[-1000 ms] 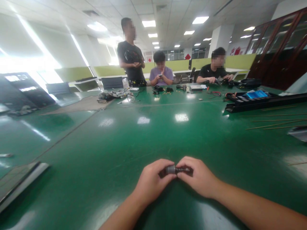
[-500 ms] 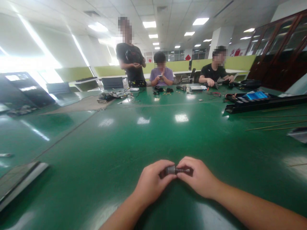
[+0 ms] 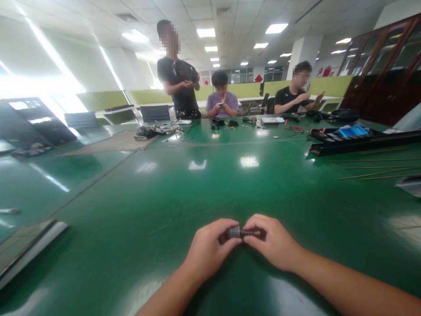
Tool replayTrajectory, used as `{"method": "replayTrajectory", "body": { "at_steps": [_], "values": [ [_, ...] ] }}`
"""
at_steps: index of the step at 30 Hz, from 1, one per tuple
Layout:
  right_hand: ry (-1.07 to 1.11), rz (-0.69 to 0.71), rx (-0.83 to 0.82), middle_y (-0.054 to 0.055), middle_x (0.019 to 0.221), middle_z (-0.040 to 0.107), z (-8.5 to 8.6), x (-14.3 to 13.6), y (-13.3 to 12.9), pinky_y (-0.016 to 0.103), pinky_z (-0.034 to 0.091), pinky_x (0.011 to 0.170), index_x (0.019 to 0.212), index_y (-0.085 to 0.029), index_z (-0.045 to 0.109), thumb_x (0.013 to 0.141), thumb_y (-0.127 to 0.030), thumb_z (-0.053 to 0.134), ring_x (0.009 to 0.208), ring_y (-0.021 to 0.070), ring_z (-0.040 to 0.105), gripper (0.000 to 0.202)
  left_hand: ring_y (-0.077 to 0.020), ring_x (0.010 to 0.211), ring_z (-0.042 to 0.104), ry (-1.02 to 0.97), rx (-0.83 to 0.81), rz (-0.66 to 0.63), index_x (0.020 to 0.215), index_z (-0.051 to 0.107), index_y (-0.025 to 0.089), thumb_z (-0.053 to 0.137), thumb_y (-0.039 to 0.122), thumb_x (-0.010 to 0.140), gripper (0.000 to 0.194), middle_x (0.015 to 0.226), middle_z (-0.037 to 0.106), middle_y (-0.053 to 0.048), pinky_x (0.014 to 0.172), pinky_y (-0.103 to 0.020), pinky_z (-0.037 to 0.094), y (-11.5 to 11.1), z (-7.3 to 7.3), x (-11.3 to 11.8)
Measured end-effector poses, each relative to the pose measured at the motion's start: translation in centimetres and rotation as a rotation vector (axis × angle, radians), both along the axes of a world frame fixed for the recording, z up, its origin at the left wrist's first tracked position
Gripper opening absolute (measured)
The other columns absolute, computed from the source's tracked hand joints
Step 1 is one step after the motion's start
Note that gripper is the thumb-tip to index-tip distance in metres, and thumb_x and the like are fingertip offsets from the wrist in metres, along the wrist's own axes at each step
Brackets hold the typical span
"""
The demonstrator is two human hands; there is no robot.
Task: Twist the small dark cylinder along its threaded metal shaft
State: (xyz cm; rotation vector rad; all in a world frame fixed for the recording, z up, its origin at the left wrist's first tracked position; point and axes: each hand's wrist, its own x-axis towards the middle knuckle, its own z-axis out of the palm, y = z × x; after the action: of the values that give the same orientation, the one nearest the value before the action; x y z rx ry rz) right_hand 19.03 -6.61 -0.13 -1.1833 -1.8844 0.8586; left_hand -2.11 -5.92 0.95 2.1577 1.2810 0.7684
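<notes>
A small dark metal part lies sideways between my hands, with a wide grey cylinder [image 3: 234, 231] at its left and a thin, ridged shaft [image 3: 252, 233] pointing right. My left hand [image 3: 208, 246] is closed on the cylinder, thumb below and index finger above. Around the shaft curves my right hand [image 3: 274, 242], its thumb and fingertips pinching close to where shaft and cylinder meet. The part's exact kind cannot be made out. Both hands are low over the green tabletop [image 3: 184, 193], near its front.
Toward the left edge lies a flat panel [image 3: 29, 250]. Thin rods [image 3: 381, 167] and a long black channel [image 3: 362, 144] with a blue packet [image 3: 353, 131] are at right. Cables and electronics [image 3: 161, 130] sit along the far side, where three people are.
My hands and the metal part stay nearly still. Across the table, the person at right has raised both hands from the tabletop, and the standing person's head has turned slightly.
</notes>
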Motion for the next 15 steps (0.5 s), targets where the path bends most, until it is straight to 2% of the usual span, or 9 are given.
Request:
{"method": "replayTrajectory", "body": {
  "at_steps": [11, 15],
  "values": [
    [0.000, 0.007, -0.003, 0.002, 0.081, 0.067, -0.20, 0.04, 0.12, 0.028, 0.044, 0.069, 0.083, -0.019, 0.071, 0.080, -0.017, 0.071, 0.076, 0.0175, 0.060, 0.004, -0.0185, 0.094, 0.067, -0.020, -0.004, -0.003, 0.108, 0.070, 0.026, 0.073, 0.025, 0.080, 0.028, 0.106, 0.073, -0.001, 0.085, -0.029, 0.052, 0.02, -0.17, -0.15],
    [-0.006, -0.004, -0.009, 0.002, 0.079, 0.066, -0.29, 0.09, 0.12, 0.028, 0.043, 0.070, 0.080, -0.019, 0.070, 0.080, -0.019, 0.071, 0.076, 0.0174, 0.060, 0.001, -0.0180, 0.091, 0.067, -0.022, -0.006, -0.005, 0.108, 0.069, 0.026, 0.073, 0.027, 0.081, 0.027, 0.104, 0.073, -0.001, 0.082, -0.028, 0.052, -0.01, -0.15, -0.08]
  ]
}}
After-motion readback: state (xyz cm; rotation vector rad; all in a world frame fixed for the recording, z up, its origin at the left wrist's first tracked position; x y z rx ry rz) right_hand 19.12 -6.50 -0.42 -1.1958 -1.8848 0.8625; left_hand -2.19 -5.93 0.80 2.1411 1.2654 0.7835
